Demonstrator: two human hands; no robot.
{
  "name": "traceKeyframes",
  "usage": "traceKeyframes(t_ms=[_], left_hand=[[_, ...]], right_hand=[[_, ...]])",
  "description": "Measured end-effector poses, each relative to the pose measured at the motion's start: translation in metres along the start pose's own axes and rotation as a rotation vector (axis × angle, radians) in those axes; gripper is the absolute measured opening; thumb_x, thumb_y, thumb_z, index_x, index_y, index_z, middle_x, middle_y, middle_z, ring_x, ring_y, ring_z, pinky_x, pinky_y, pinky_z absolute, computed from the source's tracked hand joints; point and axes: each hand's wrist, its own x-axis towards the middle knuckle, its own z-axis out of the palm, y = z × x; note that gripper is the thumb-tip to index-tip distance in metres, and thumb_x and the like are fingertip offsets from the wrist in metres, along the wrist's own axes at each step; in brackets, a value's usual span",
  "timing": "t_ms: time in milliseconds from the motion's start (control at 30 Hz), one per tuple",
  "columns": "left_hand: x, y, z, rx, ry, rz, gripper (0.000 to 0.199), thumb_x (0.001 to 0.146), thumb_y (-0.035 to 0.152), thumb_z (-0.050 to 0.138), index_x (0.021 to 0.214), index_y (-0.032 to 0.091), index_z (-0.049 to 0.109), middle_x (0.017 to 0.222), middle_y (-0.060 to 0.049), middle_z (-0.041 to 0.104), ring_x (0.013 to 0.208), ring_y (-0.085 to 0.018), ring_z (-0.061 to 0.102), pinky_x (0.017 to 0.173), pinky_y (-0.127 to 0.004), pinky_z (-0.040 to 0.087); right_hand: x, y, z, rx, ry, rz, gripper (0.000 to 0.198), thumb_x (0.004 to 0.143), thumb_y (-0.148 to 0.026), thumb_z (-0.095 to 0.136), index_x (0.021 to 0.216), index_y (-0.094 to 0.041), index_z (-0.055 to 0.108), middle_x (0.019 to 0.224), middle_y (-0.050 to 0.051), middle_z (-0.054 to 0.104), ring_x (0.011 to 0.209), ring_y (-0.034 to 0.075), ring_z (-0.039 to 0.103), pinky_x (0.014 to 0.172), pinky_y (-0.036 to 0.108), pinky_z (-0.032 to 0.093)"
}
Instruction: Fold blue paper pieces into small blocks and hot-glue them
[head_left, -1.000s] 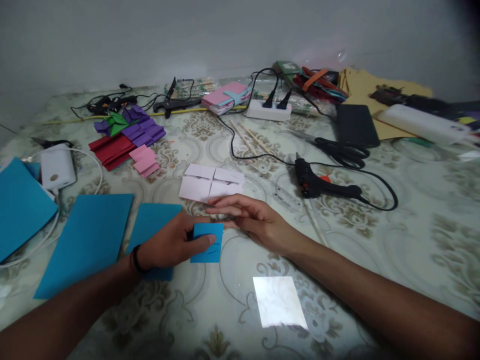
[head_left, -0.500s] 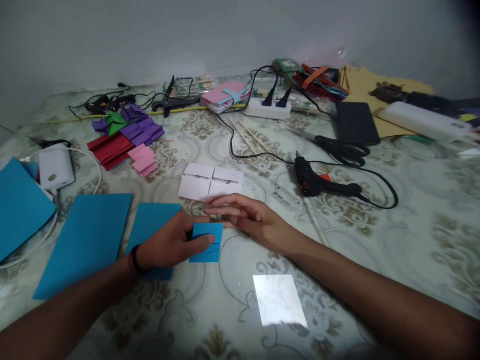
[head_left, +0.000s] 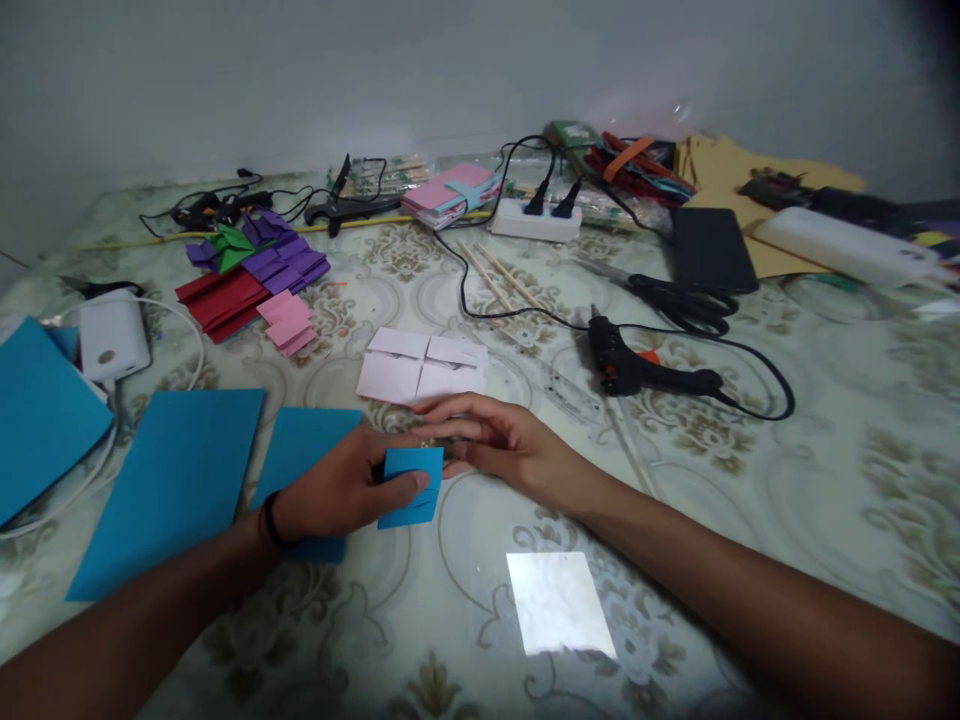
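Observation:
My left hand (head_left: 337, 482) pinches a small blue paper square (head_left: 409, 510) between the thumb on top and the fingers behind it. Short dark lines or creases show on the square beside the thumb. My right hand (head_left: 502, 440) is open, its fingers stretched toward the left hand's fingertips, close to the square's upper right corner. Whether the two hands touch is hard to make out. Just beyond the right fingertips lie folded white paper pieces (head_left: 394, 365). A blue paper sheet (head_left: 315, 435) lies partly under my left hand and wrist.
Larger blue sheets (head_left: 180, 470) lie at the left, near a white charger-like box (head_left: 114, 335). Folded red paper (head_left: 223, 300) and pink paper (head_left: 286, 320) sit farther back. A corded glue gun (head_left: 637, 365), black-handled scissors (head_left: 667, 295) and a power strip (head_left: 536, 220) occupy the right and back.
The small blue square has tilted slightly in my left hand. My right hand's fingers have shifted a little; the other things stay in place.

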Motion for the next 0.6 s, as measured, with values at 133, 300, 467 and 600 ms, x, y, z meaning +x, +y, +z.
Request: traceKeyframes(t_ms=[133,300,467,600], left_hand=[[0.0002,-0.0020,-0.0001,-0.010,-0.006,-0.009,0.035,0.097,0.031,0.054,0.068,0.019,0.039,0.063,0.007,0.032,0.058,-0.009,0.028,0.055,-0.025,0.024],[0.0013,-0.0055,-0.0004,-0.025,-0.004,0.032,0.036,0.097,0.033,0.056,0.068,0.019,0.040,0.063,0.007,0.032,0.058,-0.009,0.028,0.054,-0.024,0.024],[-0.0004,-0.0014,-0.0012,-0.020,-0.022,-0.022,0.034,0.099,0.032,0.054,0.070,0.018,0.045,0.064,0.008,0.030,0.059,-0.009,0.026,0.054,-0.024,0.022],[-0.0007,-0.0013,-0.0009,-0.021,-0.015,-0.012,0.028,0.099,0.032,0.054,0.076,0.016,0.054,0.065,0.007,0.033,0.061,-0.009,0.029,0.055,-0.025,0.024]], right_hand=[[-0.0003,0.0008,-0.0002,-0.005,-0.007,-0.022,0.026,0.096,-0.011,0.063,0.119,-0.021,0.068,0.148,0.009,0.059,0.128,0.021,0.067,0.095,0.033,0.063],[-0.0002,0.0020,-0.0014,-0.009,-0.019,-0.028,0.029,0.094,-0.008,0.059,0.119,-0.021,0.067,0.143,0.009,0.061,0.126,0.021,0.067,0.095,0.034,0.063],[0.0002,0.0020,-0.0009,-0.012,-0.011,-0.032,0.031,0.092,-0.006,0.060,0.118,-0.021,0.068,0.137,0.008,0.065,0.122,0.019,0.069,0.093,0.033,0.064],[0.0000,0.0015,0.0002,-0.016,0.011,-0.012,0.023,0.092,-0.011,0.068,0.113,-0.021,0.069,0.134,0.008,0.066,0.117,0.019,0.071,0.085,0.028,0.065]])
